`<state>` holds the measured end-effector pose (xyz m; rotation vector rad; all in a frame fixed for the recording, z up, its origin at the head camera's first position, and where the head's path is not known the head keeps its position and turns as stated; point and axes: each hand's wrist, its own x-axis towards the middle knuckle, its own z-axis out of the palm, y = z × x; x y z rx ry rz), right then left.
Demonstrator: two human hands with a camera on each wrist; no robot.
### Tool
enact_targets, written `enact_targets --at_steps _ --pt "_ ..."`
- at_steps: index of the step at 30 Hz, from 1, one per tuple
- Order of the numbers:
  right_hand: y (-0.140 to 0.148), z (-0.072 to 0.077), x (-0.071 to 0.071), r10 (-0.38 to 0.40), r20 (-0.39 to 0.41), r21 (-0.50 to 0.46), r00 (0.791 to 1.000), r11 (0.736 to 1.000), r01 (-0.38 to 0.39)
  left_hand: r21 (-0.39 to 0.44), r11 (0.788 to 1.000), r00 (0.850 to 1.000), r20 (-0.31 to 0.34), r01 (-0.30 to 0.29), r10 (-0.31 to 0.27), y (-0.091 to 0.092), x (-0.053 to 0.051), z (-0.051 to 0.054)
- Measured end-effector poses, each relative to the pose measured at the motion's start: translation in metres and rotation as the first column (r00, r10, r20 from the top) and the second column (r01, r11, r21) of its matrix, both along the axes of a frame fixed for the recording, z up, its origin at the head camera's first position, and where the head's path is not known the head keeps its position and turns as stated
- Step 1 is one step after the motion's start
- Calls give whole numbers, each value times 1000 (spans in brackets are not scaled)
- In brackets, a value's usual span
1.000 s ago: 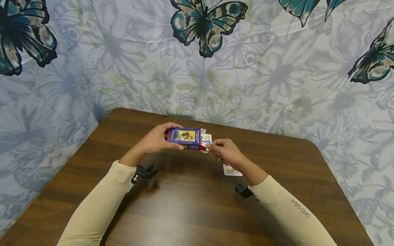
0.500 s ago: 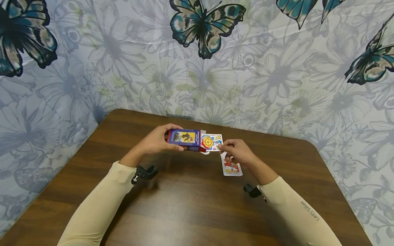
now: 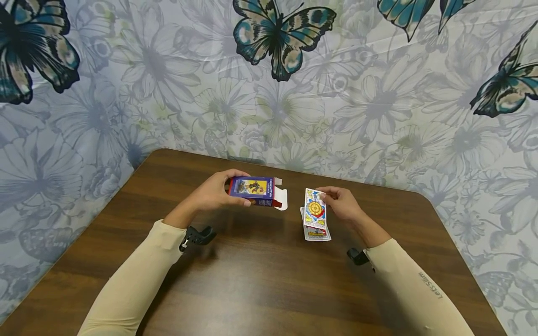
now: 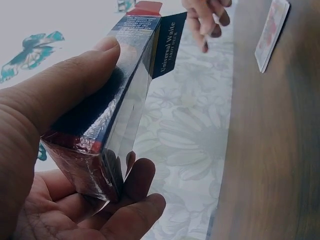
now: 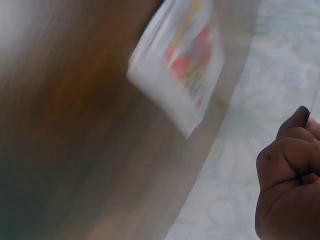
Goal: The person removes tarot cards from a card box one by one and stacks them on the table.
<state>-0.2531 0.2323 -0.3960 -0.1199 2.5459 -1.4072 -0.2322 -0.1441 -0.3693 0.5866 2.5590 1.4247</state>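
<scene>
My left hand (image 3: 208,192) grips a blue and red tarot card box (image 3: 252,190), thumb along its near side. The box lies sideways in the head view, its white flaps (image 3: 280,199) folded out to the right. Between thumb and fingers, my right hand (image 3: 343,204) pinches a tarot card (image 3: 315,208) with a yellow wheel picture. That card is over a small stack of tarot cards (image 3: 318,237); whether it touches them cannot be told. In the right wrist view the stack (image 5: 175,75) is blurred, and the pinched card is not clearly visible.
A brown wooden table (image 3: 252,280) lies beneath both hands. Behind its far edge hangs a pale floral cloth (image 3: 189,107) with printed butterflies (image 3: 281,32). Black wrist straps (image 3: 201,234) circle both sleeves.
The wheel card has slid out of the box, turned upright and moved right over the stack with my right hand. My left hand and the box stay put.
</scene>
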Motion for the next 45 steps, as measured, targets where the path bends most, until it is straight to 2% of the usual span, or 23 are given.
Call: enact_targets --at_steps 2,5,9,13,21,32,34,36,38,39,40,42,44,45 --pt "4 -4 -4 23 -42 110 999 994 -19 -2 1000 1000 5 -2 2 0 0 0" --pt "8 -12 -10 44 -61 221 997 975 -30 -2 1000 1000 8 -1 1 -1 0 -1" --pt "8 -23 -16 74 -67 316 995 948 -50 -6 1000 1000 8 3 -3 -1 0 -1" --pt "3 -28 -17 84 -79 397 993 917 -46 0 1000 1000 13 4 -4 -1 0 -1" --pt "-6 -30 -15 56 -42 501 998 865 -28 -15 1000 1000 16 1 -1 0 -2 1" --pt "-14 -29 -14 52 -78 497 996 868 -6 -21 1000 1000 20 14 -14 2 -1 -1" --pt "-19 -27 -11 57 -127 462 990 887 8 -25 1000 1000 22 12 -11 2 0 -2" --pt "-27 -21 -6 47 -191 360 980 933 26 -35 999 1000 23 7 -6 2 0 -3" --pt "-40 -12 0 24 -230 187 973 982 20 -42 999 1000 25 2 -1 3 0 -2" --pt "-47 -6 4 21 -224 79 974 997 -4 -44 999 1000 24 1 0 4 0 -2" --pt "-54 0 7 33 -200 -36 979 999 -41 -39 999 1000 28 0 1 4 0 -1" --pt "-67 10 13 70 -115 -209 991 973 -93 -30 1000 1000 30 -2 2 4 0 -1" --pt "-78 17 17 144 3 -293 990 946 -137 -19 1000 1000 30 -2 3 4 -1 -1" --pt "-82 19 18 185 55 -303 981 939 -160 -14 1000 1000 31 -2 2 3 -1 -1"
